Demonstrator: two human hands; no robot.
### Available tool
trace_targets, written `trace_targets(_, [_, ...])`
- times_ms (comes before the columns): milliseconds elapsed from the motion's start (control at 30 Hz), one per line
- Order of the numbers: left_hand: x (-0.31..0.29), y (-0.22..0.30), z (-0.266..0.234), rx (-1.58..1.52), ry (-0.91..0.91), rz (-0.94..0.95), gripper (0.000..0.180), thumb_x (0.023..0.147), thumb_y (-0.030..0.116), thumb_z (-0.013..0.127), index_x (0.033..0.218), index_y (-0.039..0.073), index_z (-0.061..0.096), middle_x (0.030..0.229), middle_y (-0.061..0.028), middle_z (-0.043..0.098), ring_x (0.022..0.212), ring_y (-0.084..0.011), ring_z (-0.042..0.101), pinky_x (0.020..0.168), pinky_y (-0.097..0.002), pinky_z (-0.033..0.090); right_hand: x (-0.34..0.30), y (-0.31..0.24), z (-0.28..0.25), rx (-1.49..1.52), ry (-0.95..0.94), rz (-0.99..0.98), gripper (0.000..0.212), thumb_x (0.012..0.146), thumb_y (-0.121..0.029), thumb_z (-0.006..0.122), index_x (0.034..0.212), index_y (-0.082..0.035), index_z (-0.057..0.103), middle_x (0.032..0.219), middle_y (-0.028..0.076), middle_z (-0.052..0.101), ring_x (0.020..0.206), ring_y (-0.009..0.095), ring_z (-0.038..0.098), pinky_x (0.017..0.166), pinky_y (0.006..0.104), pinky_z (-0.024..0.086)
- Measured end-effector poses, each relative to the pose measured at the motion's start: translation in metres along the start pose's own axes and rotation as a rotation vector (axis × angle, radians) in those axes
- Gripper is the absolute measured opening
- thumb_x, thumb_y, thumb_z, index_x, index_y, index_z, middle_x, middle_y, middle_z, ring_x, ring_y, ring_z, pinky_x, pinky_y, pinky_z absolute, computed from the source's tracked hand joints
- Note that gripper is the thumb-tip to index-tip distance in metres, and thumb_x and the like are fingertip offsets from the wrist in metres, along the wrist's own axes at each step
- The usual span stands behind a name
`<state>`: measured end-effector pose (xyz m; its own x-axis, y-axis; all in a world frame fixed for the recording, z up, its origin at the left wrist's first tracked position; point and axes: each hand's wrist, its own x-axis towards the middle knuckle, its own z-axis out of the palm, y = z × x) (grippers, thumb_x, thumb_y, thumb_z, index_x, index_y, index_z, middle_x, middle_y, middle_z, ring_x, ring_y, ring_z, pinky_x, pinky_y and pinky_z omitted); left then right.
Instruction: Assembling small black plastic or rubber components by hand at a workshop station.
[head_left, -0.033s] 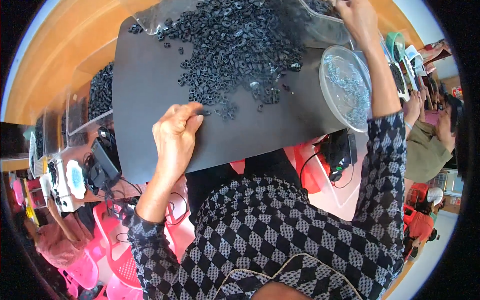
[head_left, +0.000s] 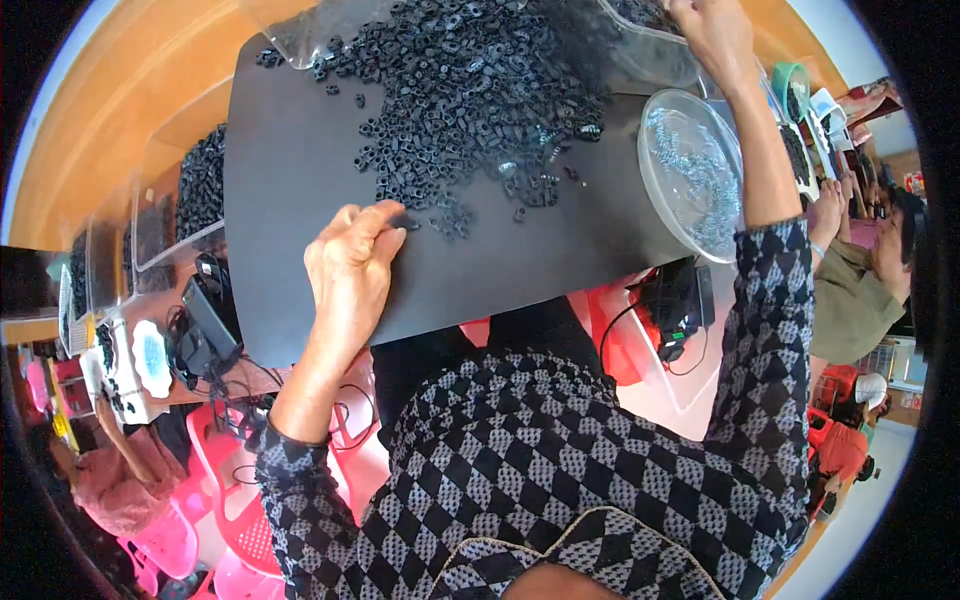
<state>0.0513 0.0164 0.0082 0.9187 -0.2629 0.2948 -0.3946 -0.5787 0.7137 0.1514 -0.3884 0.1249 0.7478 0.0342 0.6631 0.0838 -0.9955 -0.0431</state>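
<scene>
My left hand (head_left: 350,248) is closed over the near left part of the dark tabletop (head_left: 290,200), thumb and forefinger pinching a small black plastic piece (head_left: 404,222). Just beyond its fingertips spreads a large heap of small black plastic pieces (head_left: 470,100), with a few metal springs among them. My right hand (head_left: 715,40) reaches to the far right, at the rim of a clear plastic tub (head_left: 655,62) with black parts inside. Its fingers are bent together at the picture's upper edge, and what they hold is hidden.
Below my right forearm, a round clear dish (head_left: 655,190) holds many small springs. Clear bins (head_left: 180,250) of black parts stand at the left, near a black device (head_left: 210,315) with cables. A co-worker (head_left: 860,290) sits at the right; pink chairs (head_left: 240,520) are lower left.
My right hand has shifted very slightly toward the upper left. My left hand keeps its pinch in the same place.
</scene>
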Motion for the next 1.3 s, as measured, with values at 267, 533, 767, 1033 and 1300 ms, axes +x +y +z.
trace_targets(267, [0.001,-0.007,0.004,0.180,-0.001,0.098,0.017,0.069,0.007,0.071,0.086,0.008,0.070,0.073,-0.0102,0.057,0.069,-0.0279,0.060,0.061,-0.0388,0.047,-0.080,-0.102,0.011,0.184,0.182,-0.406,0.014,0.077,-0.010,0.065,0.091,-0.010,0.066,0.075,0.008,0.057,0.073,0.026,0.056,0.063,0.0376,0.047])
trace_targets(533, [0.007,-0.001,0.017,0.248,0.015,0.191,0.016,0.070,0.008,0.074,0.085,0.005,0.068,0.073,-0.0102,0.058,0.065,-0.0260,0.060,0.061,-0.0351,0.047,-0.133,-0.150,0.042,0.326,-0.289,-0.396,0.014,0.070,-0.012,0.072,0.081,-0.007,0.064,0.075,0.009,0.054,0.075,0.029,0.053,0.065,0.0396,0.045])
trace_targets(767, [0.005,-0.002,0.015,0.172,-0.016,0.147,0.020,0.067,0.011,0.075,0.084,0.004,0.066,0.072,-0.0099,0.056,0.072,-0.0289,0.060,0.062,-0.0401,0.047,-0.130,-0.159,0.045,0.318,-0.375,-0.301,0.012,0.068,-0.013,0.068,0.069,-0.006,0.059,0.078,0.012,0.059,0.079,0.030,0.057,0.069,0.0418,0.047])
trace_targets(1033, [0.006,-0.001,0.010,0.111,-0.049,0.080,0.017,0.072,0.010,0.071,0.087,0.004,0.067,0.072,-0.0106,0.057,0.071,-0.0293,0.060,0.063,-0.0399,0.047,-0.134,-0.158,0.052,0.529,-0.324,-0.155,0.008,0.070,-0.009,0.066,0.070,-0.006,0.059,0.070,0.009,0.058,0.072,0.029,0.057,0.065,0.0407,0.046])
trace_targets(1300, [0.055,0.014,0.009,0.206,-0.001,0.342,0.008,0.081,0.007,0.065,0.089,0.005,0.068,0.075,-0.0124,0.061,0.071,-0.0311,0.062,0.063,-0.0382,0.048,-0.139,-0.160,0.040,0.757,-0.218,0.156,0.006,0.075,-0.006,0.066,0.078,-0.005,0.062,0.070,0.007,0.060,0.065,0.023,0.059,0.059,0.0339,0.046])
